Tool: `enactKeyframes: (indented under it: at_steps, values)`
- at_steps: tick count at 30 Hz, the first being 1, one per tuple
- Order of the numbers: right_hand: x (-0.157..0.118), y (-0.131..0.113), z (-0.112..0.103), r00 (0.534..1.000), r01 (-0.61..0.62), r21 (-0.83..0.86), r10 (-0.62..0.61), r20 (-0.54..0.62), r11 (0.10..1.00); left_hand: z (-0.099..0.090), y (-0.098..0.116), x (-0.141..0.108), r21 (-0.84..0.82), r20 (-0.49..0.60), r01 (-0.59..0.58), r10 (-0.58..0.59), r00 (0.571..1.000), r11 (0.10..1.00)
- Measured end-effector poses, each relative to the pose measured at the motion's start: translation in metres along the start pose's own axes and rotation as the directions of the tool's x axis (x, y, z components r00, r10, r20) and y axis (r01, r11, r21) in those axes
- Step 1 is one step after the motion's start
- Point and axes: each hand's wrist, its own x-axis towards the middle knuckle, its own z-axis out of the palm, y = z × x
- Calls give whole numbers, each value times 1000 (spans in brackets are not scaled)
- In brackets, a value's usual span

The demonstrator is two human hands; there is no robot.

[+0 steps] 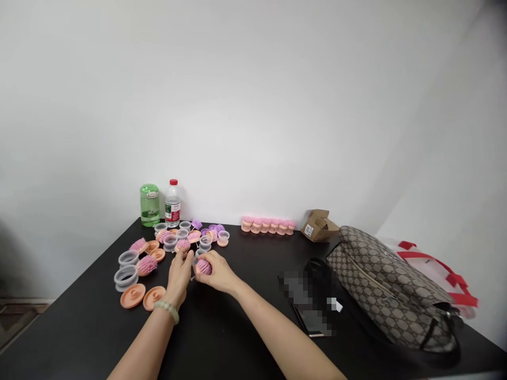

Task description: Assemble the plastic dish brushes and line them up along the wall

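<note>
My right hand (217,273) is closed round a pink bristle head (204,267) over the black table. Just to its left is my left hand (180,274), with a bead bracelet at the wrist; its fingertips are together near another pink bristle head (182,245), and what they hold, if anything, is too small to make out. Clear rings (126,276), orange discs (132,295) and more pink bristle heads (147,265) lie to the left. Behind the hands are purple pieces (217,228) and smaller clear rings (205,242).
Against the wall stand a green bottle (149,206), a water bottle (172,205), a row of pink-and-orange brushes (268,226) and an open cardboard box (319,226). A patterned bag (388,290) and a partly blurred phone (312,316) lie at the right.
</note>
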Motion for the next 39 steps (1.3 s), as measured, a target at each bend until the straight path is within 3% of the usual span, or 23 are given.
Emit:
enactKeyframes:
  at_steps: [3, 6, 8, 12, 16, 20, 23, 30, 39]
  values:
    - [-21, 1, -7, 999, 10, 87, -6, -41, 996, 6, 7, -12, -104, 157, 121, -104, 982, 987]
    - [-36, 7, -10, 998, 27, 190, -18, -52, 981, 11, 14, -23, -226, 395, 313, -207, 895, 923]
    - [-42, 11, -10, 998, 42, 253, -26, -64, 967, 13, 16, -26, -261, 454, 378, -232, 860, 888]
    - [-46, 12, -10, 994, 39, 440, 12, -112, 897, 12, 17, -23, -289, 421, 374, -234, 876, 881]
    - [-44, 10, -13, 964, -7, 632, 174, -203, 775, 10, 16, -20, -253, 401, 384, -265, 877, 888]
    - [-41, 15, -14, 892, -21, 614, 292, -345, 789, 11, 16, -21, -207, 437, 374, -257, 862, 904]
    - [-41, 20, -13, 868, -44, 584, 320, -379, 811, 12, 16, -23, -186, 466, 367, -247, 849, 911]
    - [-41, 25, -4, 851, -78, 511, 324, -414, 856, 11, 18, -24, -173, 455, 344, -235, 859, 923]
    - [-41, 35, 0, 852, -26, 567, 315, -418, 824, 11, 18, -28, -334, 387, 327, -187, 903, 884]
